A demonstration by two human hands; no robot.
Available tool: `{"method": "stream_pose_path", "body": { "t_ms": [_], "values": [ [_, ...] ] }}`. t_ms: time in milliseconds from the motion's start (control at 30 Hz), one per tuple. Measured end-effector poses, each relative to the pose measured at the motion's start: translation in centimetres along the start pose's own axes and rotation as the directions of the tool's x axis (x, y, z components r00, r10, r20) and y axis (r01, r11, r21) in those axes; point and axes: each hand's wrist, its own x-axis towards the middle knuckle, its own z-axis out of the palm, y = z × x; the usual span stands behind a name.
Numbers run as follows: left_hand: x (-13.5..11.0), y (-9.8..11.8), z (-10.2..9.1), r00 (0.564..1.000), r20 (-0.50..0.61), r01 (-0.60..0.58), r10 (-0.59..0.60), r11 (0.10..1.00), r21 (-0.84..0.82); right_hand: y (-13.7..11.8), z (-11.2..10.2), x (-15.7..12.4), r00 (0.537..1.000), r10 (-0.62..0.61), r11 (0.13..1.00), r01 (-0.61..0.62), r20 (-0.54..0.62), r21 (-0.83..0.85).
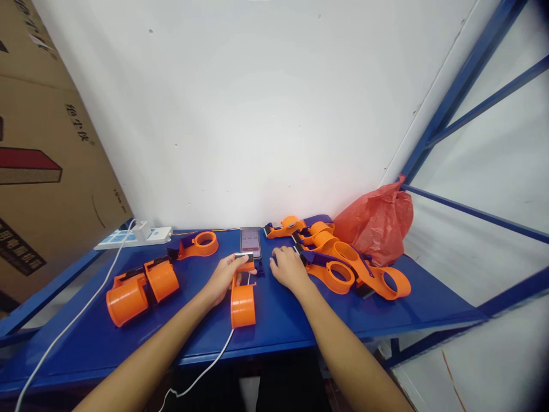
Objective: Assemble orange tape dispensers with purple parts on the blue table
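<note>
My left hand (223, 277) is closed on an orange tape dispenser (243, 307), near its metal-edged head. The dispenser's round drum points toward me. My right hand (287, 266) rests on the blue table with its fingers slightly apart, and nothing shows in it. Small dark blue pieces (259, 269) lie between the two hands. Just right of my right hand is a pile of orange and dark blue tape dispensers (332, 252). On the left lie two dispensers side by side (128, 300), with another dispenser (205, 244) behind them. Part of the held dispenser's head is hidden by my fingers.
A phone (250, 241) stands at the back of the blue table (283, 323). A power strip (160, 234) and white cable (81, 309) are on the left, beside a large cardboard box (51, 149). A red plastic bag (377, 220) sits behind the pile, near the blue frame (454, 97).
</note>
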Motion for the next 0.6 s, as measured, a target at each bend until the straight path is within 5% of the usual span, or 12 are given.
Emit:
{"method": "stream_pose_path", "body": {
  "t_ms": [100,233,467,600],
  "values": [
    [0.0,-0.2,0.0,1.000,0.014,-0.008,0.008,1.000,0.017,-0.6,-0.7,-0.1,0.976,-0.157,0.944,0.193,-0.147,0.268],
    [-0.1,-0.2,0.0,0.999,-0.005,-0.037,0.038,0.999,0.031,-1.6,-1.3,-0.6,0.886,-0.393,0.740,0.463,-0.246,0.488],
    [-0.5,0.4,0.5,0.998,-0.020,-0.060,0.061,0.997,0.044,-1.9,-1.1,-0.6,0.898,-0.364,0.774,0.439,-0.247,0.457],
    [-0.3,1.5,-0.2,0.997,-0.065,-0.034,0.028,0.995,-0.098,-1.3,-1.1,-0.2,0.921,-0.276,0.833,0.371,-0.273,0.410]
  ]
}}
